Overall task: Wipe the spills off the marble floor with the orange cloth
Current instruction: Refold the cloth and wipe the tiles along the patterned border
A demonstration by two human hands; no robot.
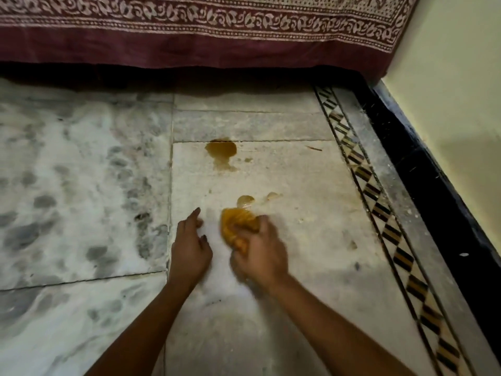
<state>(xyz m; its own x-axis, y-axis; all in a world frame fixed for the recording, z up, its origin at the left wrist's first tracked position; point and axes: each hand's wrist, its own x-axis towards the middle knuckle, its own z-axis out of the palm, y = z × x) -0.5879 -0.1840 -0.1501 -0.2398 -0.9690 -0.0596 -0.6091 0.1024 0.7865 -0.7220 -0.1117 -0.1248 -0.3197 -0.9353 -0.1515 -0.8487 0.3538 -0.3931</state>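
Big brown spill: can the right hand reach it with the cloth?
Probably yes: only bare marble and a small spill separate the big brown spill from the right hand gripping the orange cloth.

I am in a room of a home: a maroon block-printed cloth hangs across the top of the frame above the veined marble floor, and an inlaid border runs beside the cream wall at right.

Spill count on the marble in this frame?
3: a large brown puddle farthest away; a pale puddle just beyond the orange cloth; a smaller pale puddle right of it. The cloth may hide more.
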